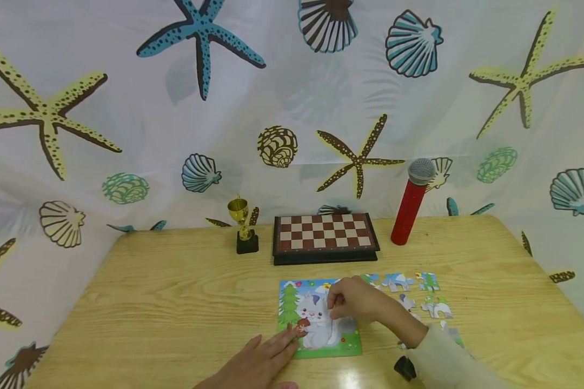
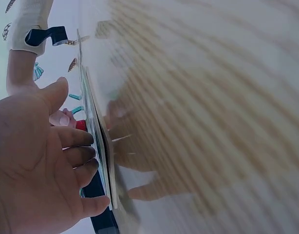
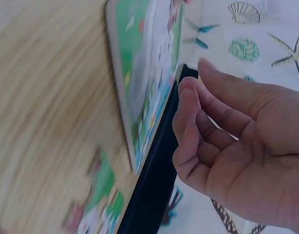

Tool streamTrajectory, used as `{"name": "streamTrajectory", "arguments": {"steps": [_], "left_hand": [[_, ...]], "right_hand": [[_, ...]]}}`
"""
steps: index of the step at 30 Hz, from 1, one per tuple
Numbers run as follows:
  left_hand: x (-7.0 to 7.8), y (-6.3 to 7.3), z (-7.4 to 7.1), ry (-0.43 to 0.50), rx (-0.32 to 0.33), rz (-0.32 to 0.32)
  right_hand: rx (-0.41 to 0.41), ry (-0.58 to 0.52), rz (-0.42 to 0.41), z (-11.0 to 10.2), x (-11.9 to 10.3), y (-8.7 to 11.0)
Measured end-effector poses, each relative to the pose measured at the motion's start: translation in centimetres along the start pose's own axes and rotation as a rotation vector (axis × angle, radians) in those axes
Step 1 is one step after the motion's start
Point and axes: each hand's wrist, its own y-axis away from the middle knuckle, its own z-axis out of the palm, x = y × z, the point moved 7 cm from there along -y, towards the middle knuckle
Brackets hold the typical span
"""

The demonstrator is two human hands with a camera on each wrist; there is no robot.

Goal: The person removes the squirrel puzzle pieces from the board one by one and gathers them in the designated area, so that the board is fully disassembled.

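Note:
A puzzle board (image 1: 316,346) with a white squirrel, a green tree and grass lies on the table. My left hand (image 1: 260,359) rests its fairly straight fingers on the board's lower left part; the left wrist view shows this hand (image 2: 47,156) at the board's edge (image 2: 102,139). Over the board's right side hovers my right hand (image 1: 357,300), fingers loosely bent. In the right wrist view, this hand (image 3: 237,141) has its thumb apart from the index fingertip, and no piece shows between them. Loose puzzle pieces (image 1: 437,308) lie right of the board, some hidden behind the right arm.
Behind the board stands a checkered chess box (image 1: 326,237). A small gold trophy (image 1: 244,224) is to its left and a red microphone (image 1: 409,208) to its right. A patterned cloth (image 1: 243,108) hangs behind the wooden table (image 1: 175,302).

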Motion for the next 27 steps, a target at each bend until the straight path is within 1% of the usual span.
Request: {"name": "streamTrajectory", "arguments": {"steps": [5,9,11,14,19,27], "left_hand": [[-0.7,0.3,-0.2,0.027,0.015,-0.024],[-1.3,0.6,-0.4,0.060,0.040,-0.033],[-1.5,0.8,-0.4,0.061,0.049,-0.041],[-1.8,0.9,-0.5,0.064,0.048,-0.059],[-2.0,0.9,-0.3,0.077,0.009,-0.077],[-1.8,1.0,-0.4,0.065,0.015,-0.063]], "right_hand": [[0.007,0.024,0.012,1.2,-1.6,-1.8],[-0.011,0.010,-0.006,2.1,-2.5,-2.9],[-0.022,0.015,-0.016,2.6,-2.7,-3.2],[-0.027,0.016,-0.026,3.2,-2.9,-3.5],[-0.060,-0.028,-0.032,4.2,-3.1,-3.6],[-0.100,-0.045,0.036,5.0,-3.6,-3.5]]}}
